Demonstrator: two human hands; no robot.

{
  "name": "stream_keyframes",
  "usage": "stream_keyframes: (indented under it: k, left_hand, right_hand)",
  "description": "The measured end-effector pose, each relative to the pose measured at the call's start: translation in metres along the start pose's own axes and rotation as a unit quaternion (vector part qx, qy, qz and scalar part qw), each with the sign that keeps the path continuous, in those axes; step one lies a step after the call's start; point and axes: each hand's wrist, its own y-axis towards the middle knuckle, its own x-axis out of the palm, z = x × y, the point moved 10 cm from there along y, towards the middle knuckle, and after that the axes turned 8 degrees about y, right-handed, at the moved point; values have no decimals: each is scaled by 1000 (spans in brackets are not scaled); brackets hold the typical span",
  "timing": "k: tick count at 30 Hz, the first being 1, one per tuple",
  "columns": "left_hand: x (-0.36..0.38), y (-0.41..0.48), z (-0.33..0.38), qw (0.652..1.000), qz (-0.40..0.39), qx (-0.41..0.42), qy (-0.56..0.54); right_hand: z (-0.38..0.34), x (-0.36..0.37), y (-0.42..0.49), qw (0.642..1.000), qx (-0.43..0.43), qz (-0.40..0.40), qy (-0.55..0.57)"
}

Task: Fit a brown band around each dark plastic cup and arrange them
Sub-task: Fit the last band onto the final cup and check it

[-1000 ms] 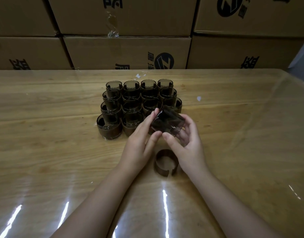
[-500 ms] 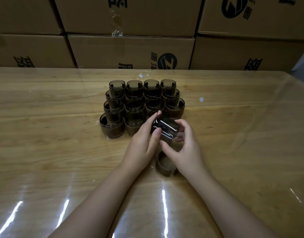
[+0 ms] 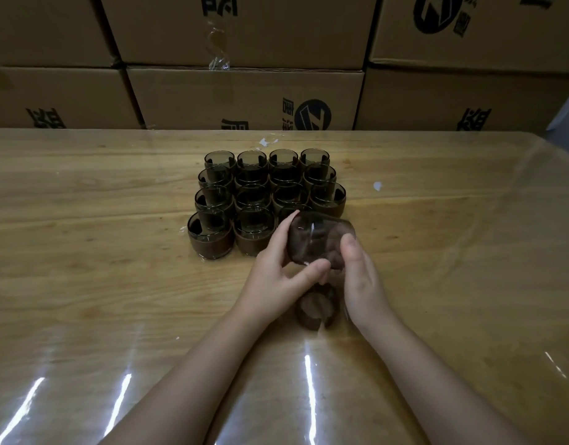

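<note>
Your left hand and right hand together grip the dark translucent plastic cup, tipped sideways, at the near-right corner of the block of banded cups. The brown split-ring band sits on the wooden table just nearer, between your wrists, axis upright. Both hands are equally close to it.

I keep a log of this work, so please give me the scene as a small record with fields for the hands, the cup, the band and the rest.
left hand: grips the dark plastic cup
right hand: grips the same cup from the other side
cup state: tilted, no band on it
brown band: lies loose on the table, between the hands, on no cup
banded cups: packed in rows behind the hands
background: stacked cardboard boxes
</note>
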Motion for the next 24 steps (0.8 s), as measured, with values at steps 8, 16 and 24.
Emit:
stream_keyframes:
  k: [8,16,24]
  left_hand:
    - [-4,-3,20,997,43,63,6]
    - [-42,-6,25,969,195,112,100]
    - [-45,-4,10,973,181,83,120]
  right_hand:
    - [3,4,-2,999,21,-27,25]
    - [7,-5,1,981,13,-49,-189]
    - [30,2,-4,935,99,-152,-304]
